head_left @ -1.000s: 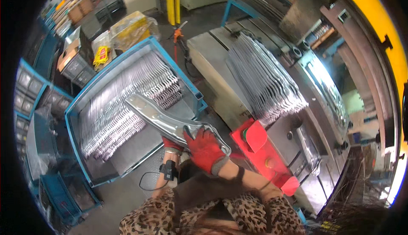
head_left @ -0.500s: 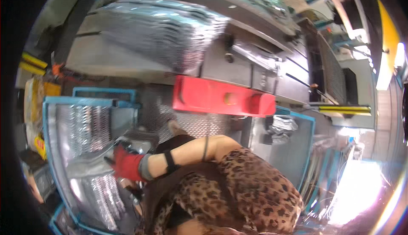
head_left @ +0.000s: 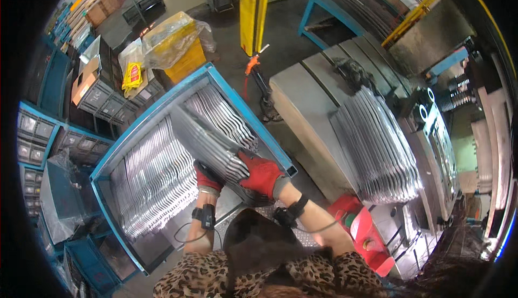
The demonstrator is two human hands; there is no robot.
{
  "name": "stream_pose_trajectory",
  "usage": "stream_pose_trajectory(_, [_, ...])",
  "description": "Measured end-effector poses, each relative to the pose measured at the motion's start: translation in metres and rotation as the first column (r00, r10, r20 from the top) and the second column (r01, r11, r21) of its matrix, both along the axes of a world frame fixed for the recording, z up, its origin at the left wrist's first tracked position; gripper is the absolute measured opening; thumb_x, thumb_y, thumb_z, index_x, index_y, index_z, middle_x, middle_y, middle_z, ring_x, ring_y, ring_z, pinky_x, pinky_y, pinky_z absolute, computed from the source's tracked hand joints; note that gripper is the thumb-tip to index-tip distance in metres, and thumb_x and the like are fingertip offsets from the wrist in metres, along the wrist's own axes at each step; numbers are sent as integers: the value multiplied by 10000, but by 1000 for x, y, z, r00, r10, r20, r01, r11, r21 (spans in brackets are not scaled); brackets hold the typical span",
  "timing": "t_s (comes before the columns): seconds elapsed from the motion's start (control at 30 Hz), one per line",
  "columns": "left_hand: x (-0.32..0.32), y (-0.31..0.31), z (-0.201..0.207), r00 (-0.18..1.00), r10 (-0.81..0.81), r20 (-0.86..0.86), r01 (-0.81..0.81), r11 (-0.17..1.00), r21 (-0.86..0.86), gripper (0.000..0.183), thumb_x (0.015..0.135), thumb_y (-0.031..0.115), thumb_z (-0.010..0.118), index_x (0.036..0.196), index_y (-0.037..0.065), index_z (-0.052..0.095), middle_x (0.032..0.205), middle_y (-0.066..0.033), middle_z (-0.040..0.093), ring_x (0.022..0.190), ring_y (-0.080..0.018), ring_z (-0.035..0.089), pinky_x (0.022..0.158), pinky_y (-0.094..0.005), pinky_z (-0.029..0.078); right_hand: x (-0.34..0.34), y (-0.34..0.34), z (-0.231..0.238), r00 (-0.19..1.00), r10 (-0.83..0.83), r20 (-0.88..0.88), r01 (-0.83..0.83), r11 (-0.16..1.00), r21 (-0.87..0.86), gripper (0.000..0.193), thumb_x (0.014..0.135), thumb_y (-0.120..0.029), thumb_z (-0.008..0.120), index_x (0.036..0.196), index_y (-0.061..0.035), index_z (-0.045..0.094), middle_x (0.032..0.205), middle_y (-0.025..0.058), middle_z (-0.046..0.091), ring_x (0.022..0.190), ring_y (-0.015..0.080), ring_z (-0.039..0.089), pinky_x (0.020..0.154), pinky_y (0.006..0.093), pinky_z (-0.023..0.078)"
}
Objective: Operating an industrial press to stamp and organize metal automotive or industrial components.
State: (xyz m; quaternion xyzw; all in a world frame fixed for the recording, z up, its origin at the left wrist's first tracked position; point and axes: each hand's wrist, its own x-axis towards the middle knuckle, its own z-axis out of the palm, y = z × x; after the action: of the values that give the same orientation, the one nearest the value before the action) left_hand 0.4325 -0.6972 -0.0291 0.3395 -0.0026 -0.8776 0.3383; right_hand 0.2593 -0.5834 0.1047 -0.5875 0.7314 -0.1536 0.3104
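Both my hands wear red gloves. Together they grip a bundle of thin formed metal plates (head_left: 202,139) with wavy edges, held tilted over a blue-framed bin (head_left: 224,85). My left hand (head_left: 207,178) is closed around the bundle's near left side, its fingers partly hidden beneath. My right hand (head_left: 261,174) clasps the near right side, fingers wrapped over the edge. Inside the bin, rows of similar metal plates (head_left: 154,174) stand close together on the left. More of these plates (head_left: 221,109) stand in the bin's far right part, beside the bundle.
On the right, another stack of metal plates (head_left: 375,147) rests on a grey machine bed (head_left: 302,85). A red stand (head_left: 364,236) is near my right forearm. Beyond the bin are a yellow box (head_left: 186,60) with plastic, grey crates (head_left: 100,90) and a yellow post (head_left: 253,15).
My view has swung left, bringing the bin to the middle. Earlier a red-gloved hand was at a metal piece over the bin; now both hands grip the plate bundle there.
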Motion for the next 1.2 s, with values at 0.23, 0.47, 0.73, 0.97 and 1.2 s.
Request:
stream_pose_trajectory(0.23, [-36, -108, -10, 928, -146, 344, 209, 965, -156, 841, 799, 691, 366, 1399, 104, 312, 1432, -120, 310, 1296, -303, 307, 1069, -404, 250, -63, -104, -40, 982, -142, 128, 128, 986, 109, 795, 700, -393, 677, 1321, -7, 366, 1181, 251, 533, 1053, 366, 543, 906, 399, 432])
stream_pose_trajectory(0.47, [-44, -153, -40, 842, -118, 526, 249, 951, -186, 539, 868, 459, 529, 1256, 88, 484, 1183, -55, 552, 900, -180, 578, 748, -323, 489, -65, -67, -46, 932, -357, -62, 324, 897, -301, 766, 723, -355, 676, 1333, -26, 350, 1101, 217, 543, 1005, 380, 535, 856, 439, 435])
stream_pose_trajectory(0.73, [-53, -154, -84, 569, 102, 816, 406, 828, -387, 648, 829, 415, 622, 1214, -75, 444, 1055, -175, 588, 897, -239, 541, 806, -328, 429, -30, 6, -116, 153, -661, 734, 663, 620, 420, 734, 804, -331, 628, 1368, 0, 294, 1264, 258, 464, 1176, 368, 453, 997, 386, 349])
stream_pose_trajectory(0.97, [-53, -156, -103, 622, 142, 770, 308, 860, -407, 524, 852, 390, 600, 1075, -79, 524, 829, -96, 576, 724, -175, 463, 707, -303, 417, -73, -102, -103, 851, -470, 233, 509, 847, -154, 732, 785, -357, 625, 1331, 22, 318, 1286, 278, 418, 1173, 410, 423, 976, 460, 353])
stream_pose_trajectory(1.2, [-24, -141, -75, 817, 127, 562, 152, 893, -423, 461, 910, 167, 515, 1298, -45, 381, 826, 15, 546, 690, -71, 476, 620, -211, 401, 1, -67, -122, 896, -444, 13, 443, 892, -96, 854, 721, -336, 666, 1374, 15, 242, 1316, 294, 362, 1223, 412, 357, 1017, 450, 306])
